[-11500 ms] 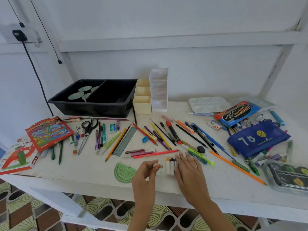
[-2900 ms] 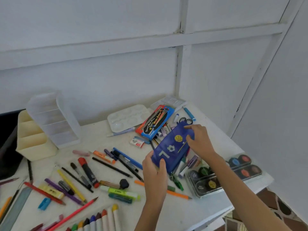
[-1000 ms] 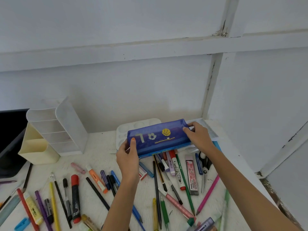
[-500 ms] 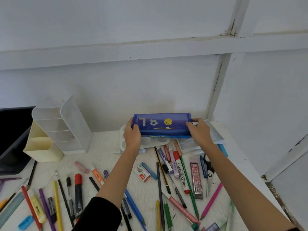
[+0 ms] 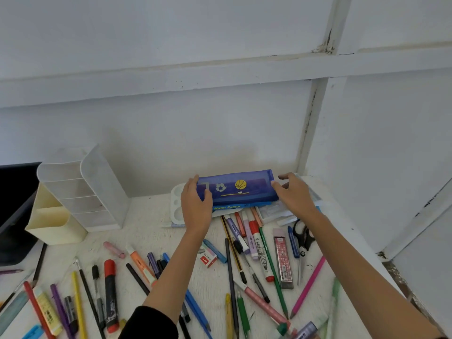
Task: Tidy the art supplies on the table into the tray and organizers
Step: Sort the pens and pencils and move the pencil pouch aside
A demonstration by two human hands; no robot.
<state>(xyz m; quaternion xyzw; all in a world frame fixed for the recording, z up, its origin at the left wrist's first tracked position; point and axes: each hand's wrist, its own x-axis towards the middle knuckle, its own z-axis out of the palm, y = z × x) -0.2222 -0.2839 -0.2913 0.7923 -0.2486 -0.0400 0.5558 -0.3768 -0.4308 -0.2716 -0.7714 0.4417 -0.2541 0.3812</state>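
1. I see the blue pouch (image 5: pixel 238 189) at the back of the table (image 5: pixel 146 216), close to the wall. It stands on its long edge, printed side toward me, with the ball prints upright.
2. The left hand (image 5: pixel 197 206) grasps the pouch's left end, thumb on the front face and fingers curled over the top corner.
3. The right hand (image 5: pixel 294 194) holds the right end. The thumb is on the front corner and the fingers curl round behind. I cannot tell how firm that hold is.
4. The pouch's lower edge sits on a blue water colour box (image 5: pixel 232 207), which lies partly over a white paint palette (image 5: pixel 176 206). I cannot tell whether the pouch touches the wall.
5. Left of the palette stands a clear tiered organizer (image 5: pixel 80 189), with a cream organizer (image 5: pixel 52 226) touching its near side. The black tray (image 5: pixel 14 204) is cut off by the left edge of the view.
6. Between me and the pouch the tabletop is crowded, and both forearms cross above loose pens and pencils.
7. Under the right arm lie black-handled scissors (image 5: pixel 302 237), a pink lead case (image 5: pixel 282 258) and a pink pencil (image 5: pixel 309 287).
8. A small staples box (image 5: pixel 208 258) lies just beside the left forearm — a red marker (image 5: pixel 110 289) lies well to its left among other pens.
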